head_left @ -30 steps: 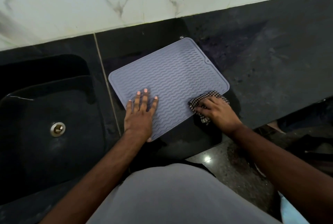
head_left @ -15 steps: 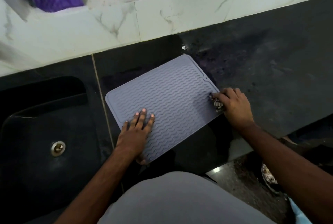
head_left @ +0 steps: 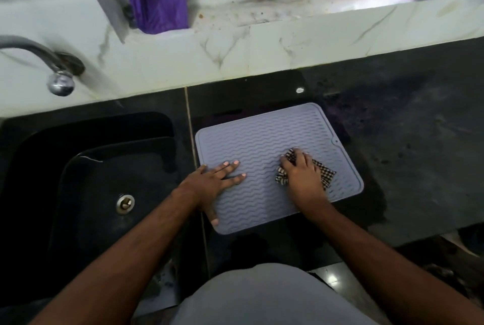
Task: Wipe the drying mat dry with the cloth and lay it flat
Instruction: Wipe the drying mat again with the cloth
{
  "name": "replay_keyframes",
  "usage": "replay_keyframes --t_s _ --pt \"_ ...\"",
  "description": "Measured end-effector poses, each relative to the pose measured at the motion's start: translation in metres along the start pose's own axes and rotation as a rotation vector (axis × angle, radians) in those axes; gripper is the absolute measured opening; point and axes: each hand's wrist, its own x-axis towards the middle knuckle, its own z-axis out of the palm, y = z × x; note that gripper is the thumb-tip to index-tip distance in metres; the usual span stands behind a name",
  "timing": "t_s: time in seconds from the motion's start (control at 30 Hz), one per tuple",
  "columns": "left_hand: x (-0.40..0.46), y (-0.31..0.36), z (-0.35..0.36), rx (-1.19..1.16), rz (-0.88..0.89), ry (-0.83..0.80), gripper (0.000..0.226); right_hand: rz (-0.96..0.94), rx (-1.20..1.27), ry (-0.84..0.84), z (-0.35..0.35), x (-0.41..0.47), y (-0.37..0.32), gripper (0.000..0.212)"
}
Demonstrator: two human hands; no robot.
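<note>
At the centre of the frame, the grey wavy-ribbed silicone drying mat [head_left: 264, 152] lay flat on the dark stone tabletop [head_left: 408, 141]. The left hand [head_left: 212, 180] pressed it with an open palm, probably against sliding. The right hand [head_left: 303, 175] had its grip closed on the checked cloth [head_left: 326, 174], pressing it onto the mat's right half.

The dark stone counter [head_left: 408, 157] carries the scene; a black sink [head_left: 86, 180] is sunk into it at nine o'clock; the grey drying mat [head_left: 262, 141] lies flat on it at centre, just beside the sink.
</note>
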Motion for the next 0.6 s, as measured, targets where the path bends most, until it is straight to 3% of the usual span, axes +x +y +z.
replay_keyframes --t_s 0.13,0.2,0.3,0.37,0.5,0.6 --pt "-0.01 -0.012 0.01 -0.03 -0.013 0.106 0.122 0.015 -0.019 0.035 0.002 -0.006 -0.005 0.066" --pt "-0.025 -0.007 0.022 -0.138 -0.026 0.243 0.104 0.013 0.033 0.018 -0.009 -0.009 -0.012 0.069" --pt "-0.049 0.003 0.045 -0.397 -0.228 0.477 0.079 -0.085 0.241 0.082 -0.035 -0.008 -0.04 0.071" --pt "-0.058 0.002 0.059 -0.433 -0.41 0.543 0.062 -0.204 0.377 0.164 -0.052 -0.003 -0.067 0.066" --pt "-0.071 -0.009 0.064 -0.492 -0.587 0.628 0.047 -0.266 0.546 0.171 -0.081 0.024 -0.124 0.051" --pt "-0.074 -0.013 0.061 -0.542 -0.629 0.644 0.049 -0.319 0.591 0.173 -0.092 0.055 -0.16 0.043"
